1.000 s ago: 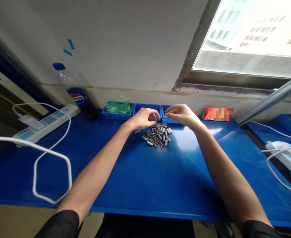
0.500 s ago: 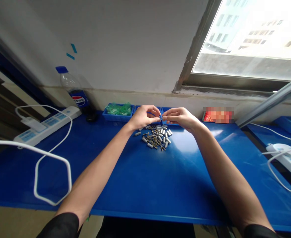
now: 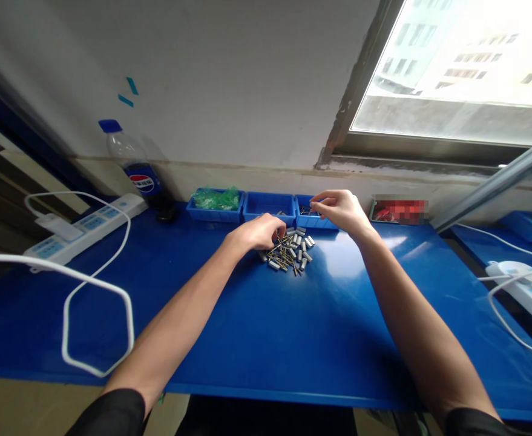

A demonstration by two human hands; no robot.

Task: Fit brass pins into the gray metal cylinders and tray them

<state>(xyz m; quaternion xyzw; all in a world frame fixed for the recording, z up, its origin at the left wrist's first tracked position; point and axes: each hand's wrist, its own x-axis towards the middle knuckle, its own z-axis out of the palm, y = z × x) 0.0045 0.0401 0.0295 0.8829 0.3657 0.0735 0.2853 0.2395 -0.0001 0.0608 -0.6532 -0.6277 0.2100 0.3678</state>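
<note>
My left hand (image 3: 263, 231) reaches down at the left edge of a pile of thin brass-coloured pins (image 3: 284, 259) and short silver-grey cylinders (image 3: 308, 257). Its fingers are curled closed against the pile, and whatever is between them is hidden. Over the front of the right blue bin (image 3: 324, 222), my right hand (image 3: 339, 209) is held with thumb and fingertips pinched together. What it pinches, if anything, is too small to make out. Thin dark pieces (image 3: 307, 211) lie in that bin. The middle blue bin (image 3: 268, 200) holds a few grey pieces.
A left blue bin (image 3: 215, 215) holds green plastic (image 3: 215, 198). Farther left stand a cola bottle (image 3: 141, 175) and a white power strip (image 3: 88, 227) with a looping white cable (image 3: 129, 303). A red packet (image 3: 397, 211) lies right of the bins on the blue table (image 3: 266, 339).
My hands were together above the bins, fingertips meeting at a small thing. They have parted: the left moved down to the pile, the right slightly right, over the right bin.
</note>
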